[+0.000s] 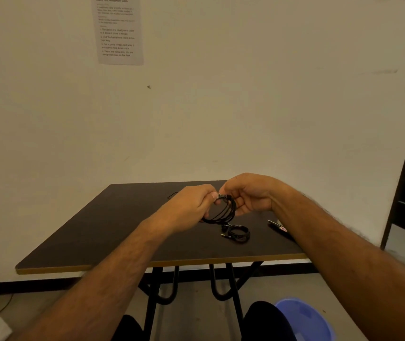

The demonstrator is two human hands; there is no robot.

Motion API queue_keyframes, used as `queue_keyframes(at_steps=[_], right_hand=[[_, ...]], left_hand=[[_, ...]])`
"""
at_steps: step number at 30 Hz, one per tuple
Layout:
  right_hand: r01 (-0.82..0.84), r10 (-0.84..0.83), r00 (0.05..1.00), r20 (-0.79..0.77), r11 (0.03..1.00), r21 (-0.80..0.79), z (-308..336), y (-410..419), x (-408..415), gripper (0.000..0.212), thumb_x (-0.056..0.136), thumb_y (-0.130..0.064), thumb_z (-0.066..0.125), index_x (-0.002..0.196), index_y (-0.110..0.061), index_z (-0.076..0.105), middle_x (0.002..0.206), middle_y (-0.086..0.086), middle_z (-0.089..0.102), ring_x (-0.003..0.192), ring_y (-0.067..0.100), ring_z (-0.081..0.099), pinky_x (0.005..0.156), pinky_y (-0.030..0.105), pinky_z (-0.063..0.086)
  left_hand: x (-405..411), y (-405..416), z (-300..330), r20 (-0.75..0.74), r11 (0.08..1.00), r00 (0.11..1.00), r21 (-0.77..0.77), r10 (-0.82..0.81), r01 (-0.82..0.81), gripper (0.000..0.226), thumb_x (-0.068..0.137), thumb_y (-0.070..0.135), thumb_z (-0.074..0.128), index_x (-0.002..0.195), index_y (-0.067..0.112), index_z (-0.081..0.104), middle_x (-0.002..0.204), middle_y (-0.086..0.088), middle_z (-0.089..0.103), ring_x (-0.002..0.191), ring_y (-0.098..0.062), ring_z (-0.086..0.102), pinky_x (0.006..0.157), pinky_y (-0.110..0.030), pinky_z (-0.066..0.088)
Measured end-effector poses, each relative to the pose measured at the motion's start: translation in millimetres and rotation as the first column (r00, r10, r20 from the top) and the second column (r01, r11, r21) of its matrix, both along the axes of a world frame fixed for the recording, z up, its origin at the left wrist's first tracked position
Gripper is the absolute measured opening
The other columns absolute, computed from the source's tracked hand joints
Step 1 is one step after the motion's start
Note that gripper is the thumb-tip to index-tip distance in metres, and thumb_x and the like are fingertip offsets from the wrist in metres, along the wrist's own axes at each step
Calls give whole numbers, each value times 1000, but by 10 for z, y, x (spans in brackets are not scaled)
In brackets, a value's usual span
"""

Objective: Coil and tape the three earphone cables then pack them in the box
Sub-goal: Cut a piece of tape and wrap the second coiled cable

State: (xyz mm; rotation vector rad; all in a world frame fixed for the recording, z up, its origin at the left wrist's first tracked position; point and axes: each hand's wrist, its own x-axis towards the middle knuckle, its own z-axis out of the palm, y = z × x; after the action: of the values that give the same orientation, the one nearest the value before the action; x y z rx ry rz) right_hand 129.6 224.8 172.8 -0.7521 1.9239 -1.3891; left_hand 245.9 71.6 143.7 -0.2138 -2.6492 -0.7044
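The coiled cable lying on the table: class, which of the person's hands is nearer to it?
Right. The right hand is above the coiled cable on the table, slightly farther back; the left hand is farther off to its left. Both hold another coil.

The left hand [191, 207] covers the near side of the coiled cable [223, 212] it grips, and its fingertips hide how the small pale piece at the coil's top is held. The right forearm [319, 232] hides most of the dark tool [277, 226] on the table [98, 232]. The wall notice [119, 30] is cut off above, its small print unreadable, and the blue bin [304, 321] runs off the bottom edge.
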Motion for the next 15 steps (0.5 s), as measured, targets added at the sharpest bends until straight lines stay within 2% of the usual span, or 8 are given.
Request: queue_keyframes(at_steps=[4, 8, 11, 15], right_hand=[[2, -2, 1000, 11, 1000, -17, 0, -14, 11, 8, 91, -9, 56, 94, -6, 63, 83, 8, 69, 60, 12, 65, 62, 28, 55], [-2, 2, 1000, 7, 1000, -25, -2, -14, 13, 9, 91, -9, 57, 93, -6, 65, 72, 5, 66, 61, 13, 63, 66, 30, 54], [-24, 25, 999, 32, 999, -44, -6, 0, 26, 9, 92, -10, 57, 93, -8, 65, 72, 5, 68, 60, 12, 65, 60, 26, 56], [-51, 56, 996, 64, 995, -84, -30, 7, 23, 12, 94, -10, 55, 89, -8, 65, 73, 5, 69, 60, 12, 66, 58, 26, 56]], left_hand=[[15, -15, -30, -25, 998, 1000, 59, -4, 5, 26, 106, 32, 37, 86, 35, 54, 75, 6, 63, 72, -7, 61, 63, -17, 42], [-3, -35, -27, -9, 1000, 1000, 28, -8, 9, 14, 102, 36, 47, 92, 35, 56, 84, 4, 66, 76, -8, 63, 68, -27, 51], [-5, -38, 1, -67, 999, 998, -32, 12, -14, 14, 102, 34, 48, 100, 26, 60, 87, 1, 66, 78, -16, 61, 71, -38, 50], [6, -7, 22, -154, 992, 987, -102, 54, -70, 16, 102, 33, 50, 97, 25, 63, 86, 4, 65, 79, -15, 59, 72, -39, 50]])
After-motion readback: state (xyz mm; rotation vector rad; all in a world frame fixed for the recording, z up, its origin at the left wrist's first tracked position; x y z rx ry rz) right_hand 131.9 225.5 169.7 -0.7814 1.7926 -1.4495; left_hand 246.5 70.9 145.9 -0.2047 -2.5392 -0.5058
